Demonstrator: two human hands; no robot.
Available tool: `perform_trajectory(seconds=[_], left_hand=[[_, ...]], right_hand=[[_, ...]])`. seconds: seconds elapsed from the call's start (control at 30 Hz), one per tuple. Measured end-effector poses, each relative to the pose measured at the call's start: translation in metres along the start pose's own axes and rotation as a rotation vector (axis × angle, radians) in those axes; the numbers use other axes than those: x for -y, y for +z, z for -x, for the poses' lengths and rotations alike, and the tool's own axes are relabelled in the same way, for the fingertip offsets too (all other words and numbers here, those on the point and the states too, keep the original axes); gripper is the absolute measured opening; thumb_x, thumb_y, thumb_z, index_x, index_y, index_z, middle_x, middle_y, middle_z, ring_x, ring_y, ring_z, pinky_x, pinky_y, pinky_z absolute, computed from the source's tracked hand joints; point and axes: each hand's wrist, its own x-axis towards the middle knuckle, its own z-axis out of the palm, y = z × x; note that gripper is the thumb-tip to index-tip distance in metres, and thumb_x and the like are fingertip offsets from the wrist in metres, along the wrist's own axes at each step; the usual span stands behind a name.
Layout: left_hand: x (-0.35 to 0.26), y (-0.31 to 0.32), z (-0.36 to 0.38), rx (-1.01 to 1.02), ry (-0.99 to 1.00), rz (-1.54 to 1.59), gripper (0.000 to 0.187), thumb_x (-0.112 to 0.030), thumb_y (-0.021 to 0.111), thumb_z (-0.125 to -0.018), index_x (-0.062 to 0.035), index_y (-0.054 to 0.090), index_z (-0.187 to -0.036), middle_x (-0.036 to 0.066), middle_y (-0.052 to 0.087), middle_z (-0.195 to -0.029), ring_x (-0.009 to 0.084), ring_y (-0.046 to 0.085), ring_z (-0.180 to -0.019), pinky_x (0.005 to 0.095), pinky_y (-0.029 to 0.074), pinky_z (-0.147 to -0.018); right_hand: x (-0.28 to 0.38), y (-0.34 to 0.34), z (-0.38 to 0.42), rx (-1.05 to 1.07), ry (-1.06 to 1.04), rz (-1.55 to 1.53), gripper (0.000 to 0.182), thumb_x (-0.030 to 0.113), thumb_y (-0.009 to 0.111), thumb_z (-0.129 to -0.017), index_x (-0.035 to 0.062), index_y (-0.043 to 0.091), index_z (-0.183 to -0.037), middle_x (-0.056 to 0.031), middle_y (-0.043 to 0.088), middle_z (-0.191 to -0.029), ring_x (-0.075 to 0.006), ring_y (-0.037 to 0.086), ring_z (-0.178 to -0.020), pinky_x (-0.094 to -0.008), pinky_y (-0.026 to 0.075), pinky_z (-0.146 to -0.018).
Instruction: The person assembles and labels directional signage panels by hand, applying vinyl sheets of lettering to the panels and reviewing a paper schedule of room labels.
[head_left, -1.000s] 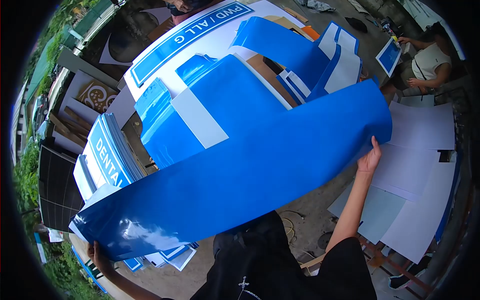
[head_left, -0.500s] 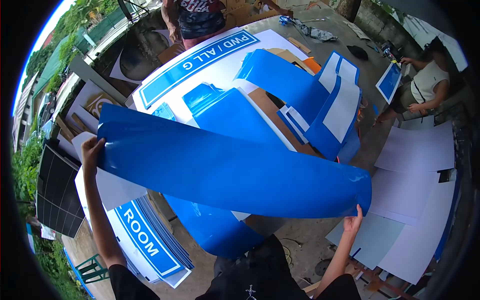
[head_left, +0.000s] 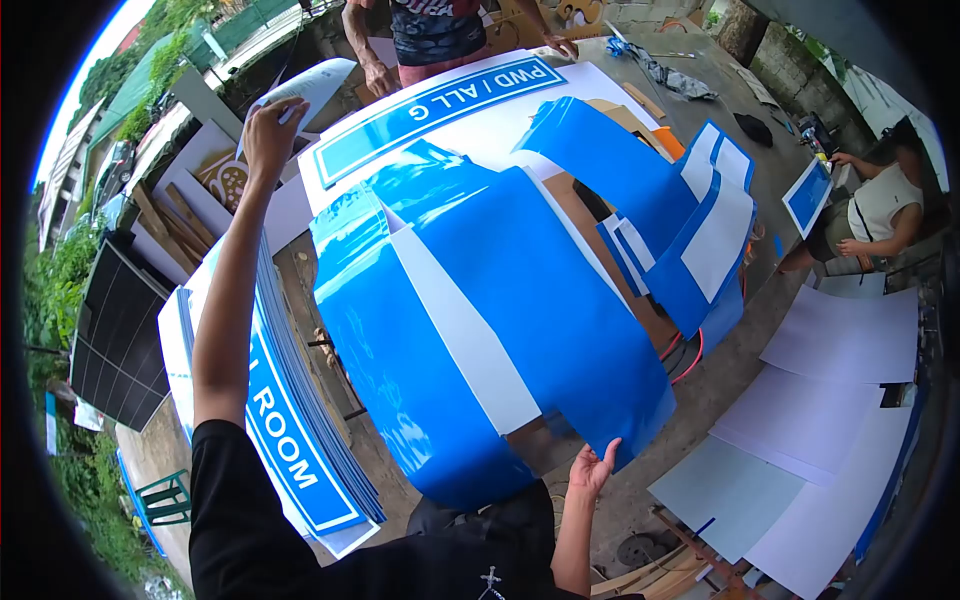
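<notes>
A glossy blue sheet point(head_left: 560, 300) drapes over the table and hangs down toward me. To its left lies another blue sheet point(head_left: 400, 340), with a white strip point(head_left: 460, 330) showing between them. My left hand point(head_left: 272, 135) is raised at the far left, its fingers pinched on a curled white sheet point(head_left: 315, 85). At the lower edge of the blue sheet is my right hand point(head_left: 592, 468), thumb spread away from the fingers and close to the sheet's corner. Whether it touches the corner is hard to see.
A "PWD / ALL G" sign point(head_left: 440, 115) lies at the table's far side, near a standing person point(head_left: 435, 35). Stacked "ROOM" signs point(head_left: 285, 430) stand at left. Another person point(head_left: 885, 215) sits at right with a blue panel point(head_left: 806, 196). White sheets point(head_left: 840, 340) lie at right.
The long blue sheet held between both hands has come down onto the pile. My left hand has moved up and away with a white sheet; my right hand has moved left and down.
</notes>
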Motion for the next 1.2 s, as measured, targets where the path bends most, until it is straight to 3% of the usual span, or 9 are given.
perform_trajectory(seconds=[0.3, 0.4, 0.5, 0.67, 0.7, 0.87, 1.07, 1.1, 1.2], left_hand=[[-0.07, -0.037, 0.231, 0.249, -0.243, 0.494, 0.025, -0.018, 0.073, -0.081, -0.0064, 0.071, -0.103, 0.014, 0.064, -0.091, 0.0287, 0.065, -0.081, 0.0362, 0.054, -0.069], [-0.114, -0.013, 0.275, 0.243, -0.148, 0.434, 0.054, -0.027, 0.074, -0.081, -0.0054, 0.053, -0.127, 0.021, 0.054, -0.125, 0.0362, 0.065, -0.088, 0.0385, 0.055, -0.064], [-0.145, 0.013, 0.282, 0.342, -0.151, 0.327, 0.079, -0.04, 0.073, -0.081, 0.0066, 0.039, -0.135, 0.029, 0.048, -0.127, 0.0363, 0.064, -0.092, 0.0356, 0.054, -0.052], [-0.175, 0.044, 0.28, 0.422, -0.054, 0.174, 0.087, -0.041, 0.067, -0.085, 0.0117, 0.028, -0.141, 0.032, 0.038, -0.138, 0.0444, 0.04, -0.128, 0.0479, 0.041, -0.1], [-0.179, 0.049, 0.284, 0.436, -0.093, 0.296, 0.088, -0.038, 0.066, -0.086, 0.011, 0.021, -0.144, 0.033, 0.029, -0.145, 0.046, 0.027, -0.136, 0.0509, 0.017, -0.113], [-0.183, 0.086, 0.294, 0.29, 0.061, 0.192, 0.092, -0.043, 0.062, -0.088, 0.0069, 0.012, -0.147, 0.032, 0.015, -0.15, 0.0478, 0.014, -0.14, 0.0541, 0.017, -0.112], [-0.206, 0.017, 0.258, 0.258, -0.029, 0.39, 0.072, -0.042, 0.063, -0.089, -0.0027, 0.037, -0.143, 0.026, 0.053, -0.128, 0.0375, 0.055, -0.114, 0.0444, 0.044, -0.095], [-0.214, -0.008, 0.255, 0.193, -0.163, 0.553, 0.059, -0.039, 0.07, -0.086, -0.0065, 0.054, -0.132, 0.021, 0.064, -0.11, 0.0269, 0.064, -0.09, 0.0355, 0.052, -0.074], [-0.223, -0.097, 0.274, 0.125, -0.501, 1.069, 0.033, -0.021, 0.08, -0.078, -0.0071, 0.072, -0.107, 0.012, 0.065, -0.097, 0.0136, 0.057, -0.074, 0.0261, 0.046, -0.061]], right_hand=[[-0.035, -0.006, 0.039, 0.002, 0.252, 0.059, 0.043, 0.039, 0.079, -0.074, 0.0034, 0.066, -0.096, -0.0029, 0.069, -0.09, -0.0153, 0.061, -0.075, -0.0288, 0.054, -0.073], [-0.046, -0.035, 0.028, -0.098, 0.277, 0.078, 0.055, 0.046, 0.082, -0.067, 0.0018, 0.063, -0.092, -0.0077, 0.063, -0.082, -0.0172, 0.058, -0.067, -0.0285, 0.053, -0.065], [-0.056, -0.037, 0.034, -0.243, 0.29, 0.077, 0.059, 0.048, 0.082, -0.066, 0.0022, 0.062, -0.098, -0.0063, 0.059, -0.076, -0.0179, 0.057, -0.065, -0.0273, 0.049, -0.062], [-0.059, -0.028, 0.05, -0.121, 0.278, 0.112, 0.045, 0.048, 0.08, -0.069, 0.0093, 0.067, -0.087, -0.001, 0.062, -0.074, -0.0154, 0.058, -0.07, -0.0269, 0.048, -0.064], [-0.059, -0.026, 0.052, -0.098, 0.267, 0.088, 0.044, 0.047, 0.08, -0.069, 0.0093, 0.067, -0.088, -0.0004, 0.062, -0.074, -0.0151, 0.058, -0.071, -0.0268, 0.047, -0.065], [-0.054, -0.036, 0.048, 0.052, 0.253, 0.02, 0.041, 0.045, 0.079, -0.072, 0.0092, 0.068, -0.089, 0.0018, 0.062, -0.075, -0.0148, 0.058, -0.075, -0.0276, 0.046, -0.068], [-0.053, -0.045, 0.07, 0.182, 0.448, 0.048, 0.045, 0.052, 0.066, -0.083, 0.0101, 0.066, -0.1, -0.003, 0.067, -0.088, -0.019, 0.06, -0.083, -0.0344, 0.044, -0.076], [-0.057, -0.035, 0.081, 0.216, 0.473, 0.072, 0.047, 0.054, 0.063, -0.085, 0.0105, 0.066, -0.103, -0.0035, 0.068, -0.092, -0.0193, 0.06, -0.084, -0.0355, 0.044, -0.077], [-0.046, -0.035, 0.096, 0.266, 0.758, 0.179, 0.048, 0.052, 0.049, -0.095, 0.0117, 0.061, -0.118, -0.0044, 0.065, -0.107, -0.0203, 0.059, -0.09, -0.0367, 0.043, -0.081]])
